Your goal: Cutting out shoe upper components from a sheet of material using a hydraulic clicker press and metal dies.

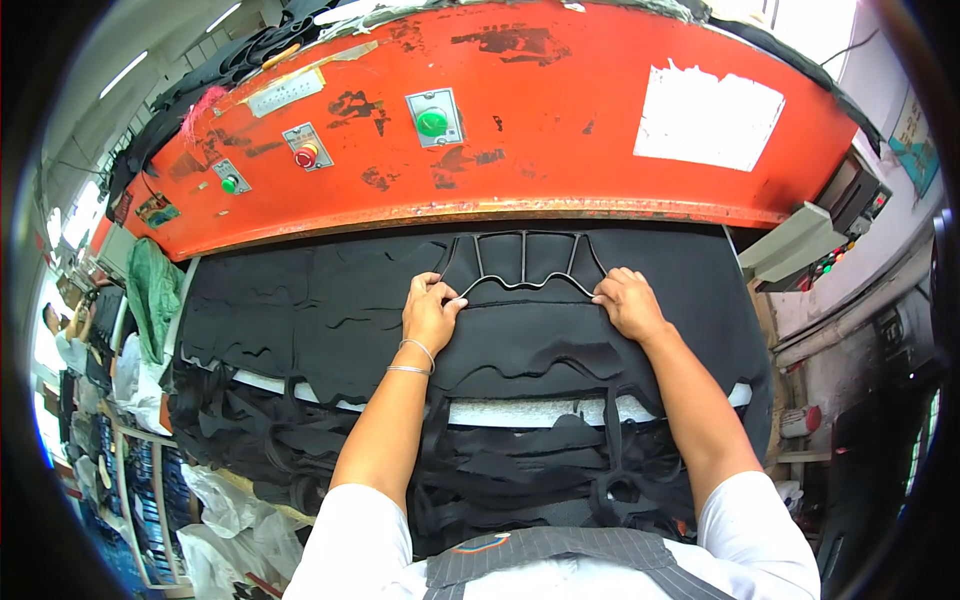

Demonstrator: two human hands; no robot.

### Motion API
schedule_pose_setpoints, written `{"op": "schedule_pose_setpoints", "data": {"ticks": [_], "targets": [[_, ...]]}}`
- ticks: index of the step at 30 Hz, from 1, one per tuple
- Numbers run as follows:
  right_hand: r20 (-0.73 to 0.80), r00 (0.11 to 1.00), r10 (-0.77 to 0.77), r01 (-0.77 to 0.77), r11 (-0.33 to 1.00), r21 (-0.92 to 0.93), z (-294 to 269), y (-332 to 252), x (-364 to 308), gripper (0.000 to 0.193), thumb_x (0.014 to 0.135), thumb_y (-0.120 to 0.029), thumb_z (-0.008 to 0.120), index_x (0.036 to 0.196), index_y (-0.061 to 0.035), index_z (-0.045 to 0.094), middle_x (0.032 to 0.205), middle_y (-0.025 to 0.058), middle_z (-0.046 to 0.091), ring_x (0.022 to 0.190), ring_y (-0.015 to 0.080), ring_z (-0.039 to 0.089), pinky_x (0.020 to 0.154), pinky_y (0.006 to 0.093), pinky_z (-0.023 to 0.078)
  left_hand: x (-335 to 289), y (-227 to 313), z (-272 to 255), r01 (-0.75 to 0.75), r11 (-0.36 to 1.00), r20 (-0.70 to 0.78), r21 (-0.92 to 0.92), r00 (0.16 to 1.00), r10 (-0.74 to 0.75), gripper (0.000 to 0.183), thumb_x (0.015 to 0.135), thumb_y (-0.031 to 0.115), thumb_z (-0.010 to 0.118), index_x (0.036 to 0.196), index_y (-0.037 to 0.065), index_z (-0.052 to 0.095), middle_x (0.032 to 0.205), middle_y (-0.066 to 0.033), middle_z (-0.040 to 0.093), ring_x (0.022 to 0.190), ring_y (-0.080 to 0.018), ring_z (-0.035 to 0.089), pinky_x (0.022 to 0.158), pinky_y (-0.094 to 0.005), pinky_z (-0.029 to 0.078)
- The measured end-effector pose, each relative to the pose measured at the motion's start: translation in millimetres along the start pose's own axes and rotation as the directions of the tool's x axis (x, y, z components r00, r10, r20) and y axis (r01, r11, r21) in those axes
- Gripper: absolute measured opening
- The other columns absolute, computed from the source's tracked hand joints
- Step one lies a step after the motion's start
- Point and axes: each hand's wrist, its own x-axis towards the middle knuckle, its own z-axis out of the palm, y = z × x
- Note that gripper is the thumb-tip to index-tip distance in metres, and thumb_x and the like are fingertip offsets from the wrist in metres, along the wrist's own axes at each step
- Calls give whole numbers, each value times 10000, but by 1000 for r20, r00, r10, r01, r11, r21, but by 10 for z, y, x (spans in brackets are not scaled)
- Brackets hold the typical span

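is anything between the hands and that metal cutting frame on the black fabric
Nothing visible. The left hand and right hand rest directly on the lower corners of the metal cutting frame, which lies on the black fabric under the orange press head.

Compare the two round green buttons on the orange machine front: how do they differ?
The middle green button looks larger and sits on a pale grey plate; the left green button looks smaller, on a darker, grimier plate. The middle one is higher on the orange panel, above the left hand; the left one is lower, near the panel's edge. Both are round and green.
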Motion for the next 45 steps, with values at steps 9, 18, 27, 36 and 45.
{"op": "schedule_pose_setpoints", "data": {"ticks": [9,18,27,36,45], "targets": [[214,976,37,-39,999,4,-300,-69,168,128,822,-192,666,811,-65,651,848,53,607,915,269,530,816,421,416,-68,37,32,11,996,-106,-89,994,-20,162,764,204,737,834,74,671,1242,-138,563,1051,-314,584,844,-380,493],[184,948,-261,306,908,-286,266,-296,736,962,819,-749,407,1443,-23,312,1527,230,199,1433,397,130,1145,551,72,-91,56,-8,34,991,-21,129,999,-31,187,756,295,730,838,131,697,1216,-123,620,932,-302,656,799,-389,532],[693,721,-26,138,985,-107,54,-497,1253,691,633,-573,762,1001,4,663,955,167,662,970,349,618,853,428,492,-20,14,-116,-226,968,-241,111,939,247,116,685,233,767,765,151,742,1072,-78,687,1063,-256,531,933,-414,358],[799,601,8,111,989,-93,-143,-339,1142,405,879,-409,617,1230,-207,623,1055,168,668,1010,340,624,866,433,481,196,475,93,-209,589,-204,-780,976,77,632,817,225,725,1355,63,437,1270,-206,537,1211,-321,504,927,-365,474],[-290,932,-217,160,965,-206,-1050,-715,707,223,823,-265,680,757,-56,639,684,129,562,657,334,581,598,426,467,153,154,263,-296,949,106,109,953,285,550,893,317,590,1294,-48,497,1347,-222,480,1270,-373,406,1088,-419,322]]}}
